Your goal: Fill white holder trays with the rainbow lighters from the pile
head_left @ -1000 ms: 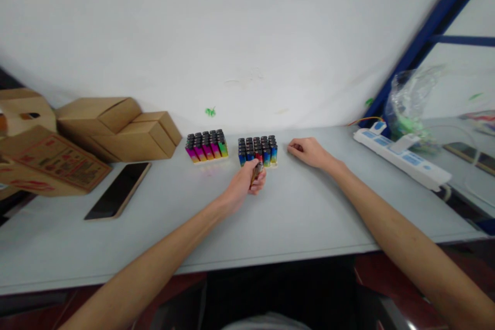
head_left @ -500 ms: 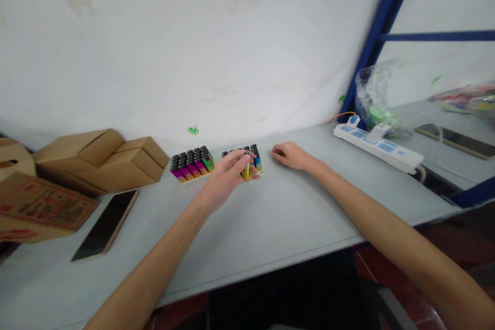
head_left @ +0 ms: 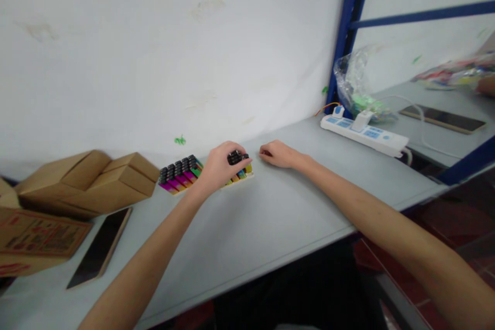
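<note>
My left hand (head_left: 221, 166) reaches over the right-hand tray of lighters (head_left: 236, 179), its thumb and fingers closed at the head of a yellow lighter (head_left: 248, 168). That lighter stands upright at the tray's right front corner. The hand hides part of the tray and its other black-topped lighters. Just to the left is a second tray of lighters (head_left: 180, 174), packed in rows with purple, orange and green bodies. My right hand (head_left: 280, 154) rests on the table to the right of the trays, fingers loosely curled in, with nothing seen in them.
Cardboard boxes (head_left: 83, 180) and a phone (head_left: 99, 247) lie at the left of the grey table (head_left: 240, 247). A white power strip (head_left: 363, 135) with plugs sits at the back right by a blue frame (head_left: 344, 36). Beyond it are a plastic bag (head_left: 356, 82) and another phone (head_left: 443, 118).
My left hand has brought the yellow lighter from above down into the right-hand tray's front corner. The right hand stays resting on the table. The whole view has shifted slightly.
</note>
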A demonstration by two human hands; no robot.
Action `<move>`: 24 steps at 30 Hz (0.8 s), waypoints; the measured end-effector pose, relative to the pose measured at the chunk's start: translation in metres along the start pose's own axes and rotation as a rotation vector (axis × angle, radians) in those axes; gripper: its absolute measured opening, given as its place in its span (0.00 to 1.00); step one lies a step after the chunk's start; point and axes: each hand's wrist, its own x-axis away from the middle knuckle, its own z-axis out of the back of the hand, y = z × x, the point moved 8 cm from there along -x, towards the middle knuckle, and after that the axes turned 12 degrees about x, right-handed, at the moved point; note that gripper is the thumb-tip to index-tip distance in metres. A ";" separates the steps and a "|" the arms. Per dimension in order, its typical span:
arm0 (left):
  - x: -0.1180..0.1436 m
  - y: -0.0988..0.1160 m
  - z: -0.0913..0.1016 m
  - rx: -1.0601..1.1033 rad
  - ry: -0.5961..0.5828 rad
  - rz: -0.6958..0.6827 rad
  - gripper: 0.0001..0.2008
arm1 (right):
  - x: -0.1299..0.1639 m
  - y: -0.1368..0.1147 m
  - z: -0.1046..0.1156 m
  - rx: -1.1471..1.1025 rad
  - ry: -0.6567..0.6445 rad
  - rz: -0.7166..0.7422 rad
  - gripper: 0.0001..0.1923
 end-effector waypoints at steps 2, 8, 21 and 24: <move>0.002 -0.004 -0.004 -0.067 -0.013 -0.031 0.11 | 0.000 0.000 0.000 0.003 -0.003 0.000 0.11; 0.002 -0.012 -0.008 -0.098 -0.037 -0.024 0.10 | 0.000 0.001 -0.001 0.002 -0.016 -0.005 0.11; 0.006 -0.009 -0.011 -0.072 -0.018 -0.066 0.09 | 0.001 -0.001 0.000 -0.002 -0.013 -0.005 0.10; 0.005 -0.008 -0.010 -0.084 -0.042 -0.057 0.09 | 0.001 0.000 -0.001 0.001 -0.019 -0.008 0.10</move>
